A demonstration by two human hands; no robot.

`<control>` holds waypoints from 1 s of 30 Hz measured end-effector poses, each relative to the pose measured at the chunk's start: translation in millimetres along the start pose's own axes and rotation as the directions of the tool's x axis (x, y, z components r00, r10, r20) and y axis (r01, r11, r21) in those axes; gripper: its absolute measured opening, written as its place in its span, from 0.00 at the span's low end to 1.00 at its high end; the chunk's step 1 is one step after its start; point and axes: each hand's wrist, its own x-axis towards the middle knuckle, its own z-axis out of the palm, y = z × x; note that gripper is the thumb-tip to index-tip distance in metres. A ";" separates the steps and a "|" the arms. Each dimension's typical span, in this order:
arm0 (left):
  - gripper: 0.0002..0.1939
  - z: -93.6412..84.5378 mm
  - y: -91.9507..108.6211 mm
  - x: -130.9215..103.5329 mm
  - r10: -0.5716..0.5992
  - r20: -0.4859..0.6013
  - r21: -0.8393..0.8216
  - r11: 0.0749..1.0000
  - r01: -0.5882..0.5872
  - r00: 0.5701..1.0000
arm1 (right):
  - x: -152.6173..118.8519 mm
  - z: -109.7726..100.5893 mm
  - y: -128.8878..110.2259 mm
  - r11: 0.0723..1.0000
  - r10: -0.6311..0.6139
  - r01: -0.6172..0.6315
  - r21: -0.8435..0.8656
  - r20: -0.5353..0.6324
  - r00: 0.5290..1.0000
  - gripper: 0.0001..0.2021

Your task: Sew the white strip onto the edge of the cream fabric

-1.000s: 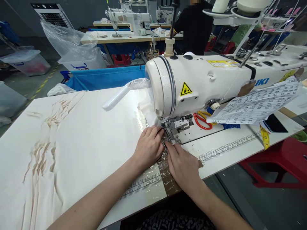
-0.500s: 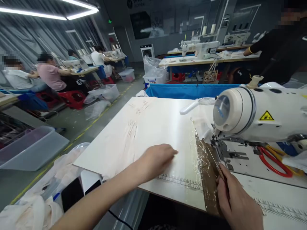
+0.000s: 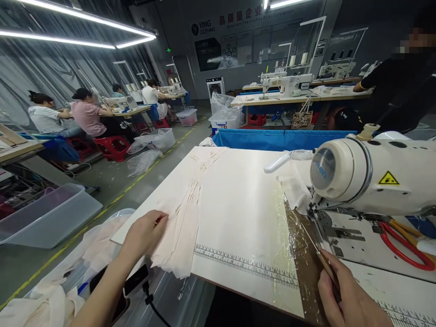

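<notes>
My left hand rests at the left edge of a pale pink piece of fabric, fingers curled closed and fingertips hidden. The fabric lies wrinkled along the left of the white table, its lower end hanging over the front edge. In my right hand is an awl, its wooden handle gripped and its thin metal shaft pointing up and left. That shaft is close to the needle area of the white sewing machine. White cloth lies beside the machine's needle.
Red-handled scissors lie on the machine bed. A printed ruler runs along the table front. A white-handled tool sits at the back. Left of the table, a phone with a cable lies near fabric-filled bins. Several people work at other machines.
My left hand has moved left from the middle of the table to the fabric. My right hand still holds the awl. The whole view has shifted slightly.
</notes>
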 end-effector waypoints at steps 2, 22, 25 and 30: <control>0.18 -5.1 6.5 3.3 -0.017 -0.059 -0.031 0.999 0.016 0.998 | -2.3 -2.8 -0.2 0.962 0.194 -0.209 0.177 0.094 0.976 0.15; 0.12 46.4 210.8 -67.7 0.948 0.076 -0.751 0.259 -0.607 0.310 | 21.9 -21.2 -40.8 0.063 0.041 -0.765 0.641 0.764 0.644 0.20; 0.16 59.5 189.9 -37.0 0.839 -0.015 -0.456 0.478 -0.751 0.543 | -10.6 -49.3 -26.5 0.128 0.113 -0.816 0.564 0.809 0.577 0.22; 0.18 87.6 190.7 -14.4 0.899 0.009 -0.038 0.439 -0.898 0.439 | -46.2 -73.3 -20.5 0.219 0.354 -0.828 0.517 0.748 0.561 0.21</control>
